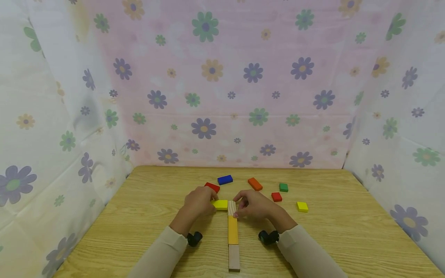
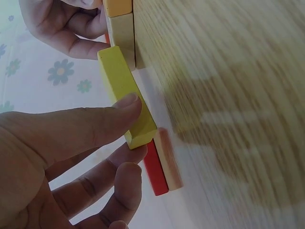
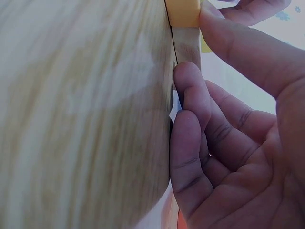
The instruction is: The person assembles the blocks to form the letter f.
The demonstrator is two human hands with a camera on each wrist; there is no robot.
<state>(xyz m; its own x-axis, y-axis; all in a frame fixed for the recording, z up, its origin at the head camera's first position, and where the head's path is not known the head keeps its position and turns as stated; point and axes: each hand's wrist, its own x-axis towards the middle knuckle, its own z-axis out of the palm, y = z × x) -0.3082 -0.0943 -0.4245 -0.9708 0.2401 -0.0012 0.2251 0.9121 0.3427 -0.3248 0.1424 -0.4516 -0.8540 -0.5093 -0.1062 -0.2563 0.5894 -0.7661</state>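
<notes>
My left hand [image 1: 200, 201] pinches a yellow block [image 2: 126, 90] between thumb and fingers. That block points sideways, its right end right at the far part of a pale striped wooden block [image 1: 232, 207]. An orange-yellow block [image 1: 233, 230] and a greyish wooden block [image 1: 234, 257] continue toward me in a straight row. On the right side of the row, my right hand [image 1: 255, 204] touches the striped block with its index fingertip near the far end. Its thumb rests at the seam with the orange-yellow block [image 3: 185, 13]; the other fingers are bent loosely beside the row.
Behind the hands lie a red block [image 1: 212, 187], a blue block [image 1: 225, 180] and an orange block [image 1: 255, 184]. Farther right are small green [image 1: 283, 187], red [image 1: 276, 197] and yellow [image 1: 302, 207] blocks. Flowered cloth [image 1: 233, 85] surrounds the wooden table [image 1: 146, 216].
</notes>
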